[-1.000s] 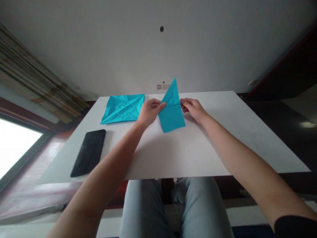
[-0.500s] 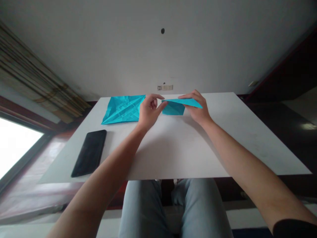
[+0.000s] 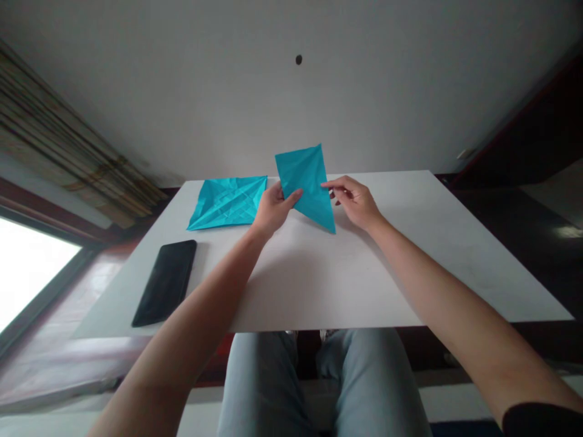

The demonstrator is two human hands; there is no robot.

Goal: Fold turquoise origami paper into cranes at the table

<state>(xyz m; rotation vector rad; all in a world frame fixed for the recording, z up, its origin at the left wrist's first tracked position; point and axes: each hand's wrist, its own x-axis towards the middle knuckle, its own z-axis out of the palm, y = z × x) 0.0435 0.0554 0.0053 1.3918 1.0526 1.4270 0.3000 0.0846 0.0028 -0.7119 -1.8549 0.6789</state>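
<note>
A folded turquoise sheet of paper (image 3: 304, 176) is held up above the table, its flat face turned toward me and one pointed corner hanging low. My left hand (image 3: 274, 207) pinches its lower left edge, thumb on the front and fingers behind. At the paper's right edge is my right hand (image 3: 354, 197), its forefinger reaching the edge and the other fingers loosely bent and apart. A second turquoise sheet (image 3: 228, 203), covered in crossing creases, lies on the table left of my left hand.
A black phone or tablet (image 3: 164, 282) lies at the left of the white table (image 3: 319, 285), near its front edge. Behind the table rises a pale wall (image 3: 218, 97). A striped curtain (image 3: 68, 127) hangs at the left, by a window.
The folded paper has turned from nearly edge-on to upright, showing its broad face. My left hand now grips it lower on the left, and my right hand has loosened from around it.
</note>
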